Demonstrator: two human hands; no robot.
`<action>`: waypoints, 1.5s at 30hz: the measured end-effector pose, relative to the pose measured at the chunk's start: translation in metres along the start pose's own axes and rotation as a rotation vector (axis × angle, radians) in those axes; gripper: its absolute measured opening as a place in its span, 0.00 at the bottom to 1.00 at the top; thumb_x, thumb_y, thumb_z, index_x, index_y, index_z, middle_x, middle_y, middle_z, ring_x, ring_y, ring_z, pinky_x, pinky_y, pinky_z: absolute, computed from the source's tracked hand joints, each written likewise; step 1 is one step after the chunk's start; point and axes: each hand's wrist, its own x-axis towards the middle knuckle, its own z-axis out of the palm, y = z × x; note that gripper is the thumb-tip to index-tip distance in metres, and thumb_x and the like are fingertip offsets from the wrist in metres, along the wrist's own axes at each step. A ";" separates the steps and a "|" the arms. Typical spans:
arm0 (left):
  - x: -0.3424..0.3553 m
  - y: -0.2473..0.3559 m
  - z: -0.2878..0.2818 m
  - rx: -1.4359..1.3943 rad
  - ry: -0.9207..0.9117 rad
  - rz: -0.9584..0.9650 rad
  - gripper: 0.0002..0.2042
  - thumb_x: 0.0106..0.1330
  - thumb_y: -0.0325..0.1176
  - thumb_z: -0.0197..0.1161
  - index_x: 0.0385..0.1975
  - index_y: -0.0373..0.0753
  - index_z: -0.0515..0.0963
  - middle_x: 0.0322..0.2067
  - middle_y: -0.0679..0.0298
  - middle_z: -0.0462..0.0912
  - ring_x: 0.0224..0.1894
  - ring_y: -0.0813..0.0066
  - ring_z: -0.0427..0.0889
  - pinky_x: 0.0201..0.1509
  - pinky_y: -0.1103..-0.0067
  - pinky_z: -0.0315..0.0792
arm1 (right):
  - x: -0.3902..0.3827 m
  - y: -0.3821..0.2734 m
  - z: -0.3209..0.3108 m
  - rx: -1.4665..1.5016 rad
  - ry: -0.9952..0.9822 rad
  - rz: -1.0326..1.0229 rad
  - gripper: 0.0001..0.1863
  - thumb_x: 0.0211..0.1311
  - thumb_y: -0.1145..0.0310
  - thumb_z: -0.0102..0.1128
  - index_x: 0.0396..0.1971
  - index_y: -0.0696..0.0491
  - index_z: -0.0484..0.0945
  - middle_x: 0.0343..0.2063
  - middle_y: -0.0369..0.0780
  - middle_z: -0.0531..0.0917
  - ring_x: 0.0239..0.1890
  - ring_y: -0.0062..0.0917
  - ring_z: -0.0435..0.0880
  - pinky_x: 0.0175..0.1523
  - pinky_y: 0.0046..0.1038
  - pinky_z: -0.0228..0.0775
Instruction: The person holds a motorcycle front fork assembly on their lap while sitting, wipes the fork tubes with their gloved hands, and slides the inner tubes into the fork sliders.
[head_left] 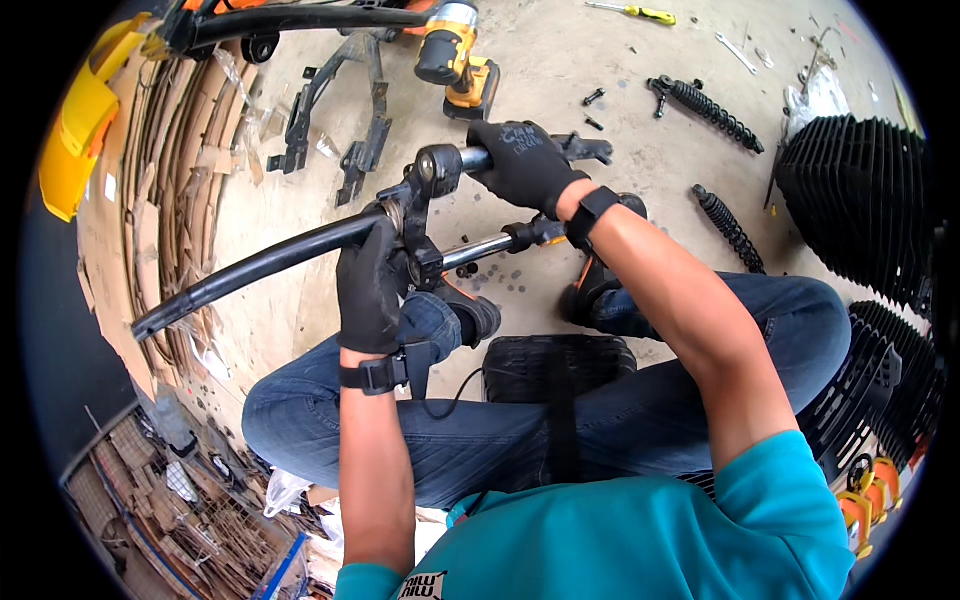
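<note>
In front of my knees is a front fork with two chrome tubes, joined by a black fork clamp (437, 172) to a long curved black frame tube (270, 258) that reaches out to the left. My right hand (527, 168), in a black glove, is closed round the farther fork tube (474, 158). My left hand (370, 290), gloved too, is closed at the frame tube's end beside the clamp; its fingertips are partly hidden. The nearer fork tube (477, 252) runs to the right above my shoes, with nothing gripping it.
Beyond the fork stand a yellow-and-black cordless impact wrench (455, 60) and a black metal bracket frame (372, 120). Two coil-spring shock absorbers (715, 115), a screwdriver (640, 13), a wrench (737, 53) and bolts (594, 97) lie rightward. Stacked cardboard (165, 170) is left; black slatted parts (850, 200) are right.
</note>
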 end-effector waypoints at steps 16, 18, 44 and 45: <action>-0.034 0.015 0.023 0.369 -0.180 0.100 0.08 0.61 0.24 0.62 0.38 0.36 0.70 0.31 0.66 0.76 0.33 0.83 0.76 0.38 0.85 0.72 | -0.003 0.008 -0.030 0.239 -0.239 -0.021 0.23 0.50 0.62 0.65 0.47 0.51 0.72 0.38 0.46 0.81 0.43 0.41 0.80 0.47 0.37 0.71; -0.028 0.013 0.031 0.347 -0.177 0.119 0.08 0.62 0.24 0.62 0.37 0.36 0.70 0.30 0.67 0.76 0.32 0.83 0.75 0.36 0.85 0.72 | -0.001 0.022 -0.042 0.119 -0.226 -0.143 0.27 0.46 0.57 0.67 0.47 0.51 0.73 0.40 0.46 0.81 0.45 0.41 0.79 0.48 0.37 0.71; -0.026 0.002 0.070 -0.167 -0.393 -0.246 0.22 0.71 0.41 0.49 0.55 0.28 0.65 0.56 0.45 0.68 0.59 0.49 0.70 0.59 0.59 0.70 | -0.143 -0.185 -0.225 -0.065 -0.149 -0.898 0.12 0.57 0.65 0.58 0.38 0.56 0.79 0.31 0.47 0.82 0.36 0.37 0.82 0.43 0.33 0.73; -0.026 0.001 0.070 -0.159 -0.384 -0.242 0.20 0.71 0.41 0.49 0.51 0.28 0.67 0.53 0.45 0.70 0.57 0.49 0.73 0.57 0.59 0.72 | -0.143 -0.188 -0.226 -0.062 -0.144 -0.906 0.12 0.57 0.65 0.59 0.38 0.56 0.79 0.31 0.47 0.82 0.36 0.37 0.82 0.43 0.33 0.73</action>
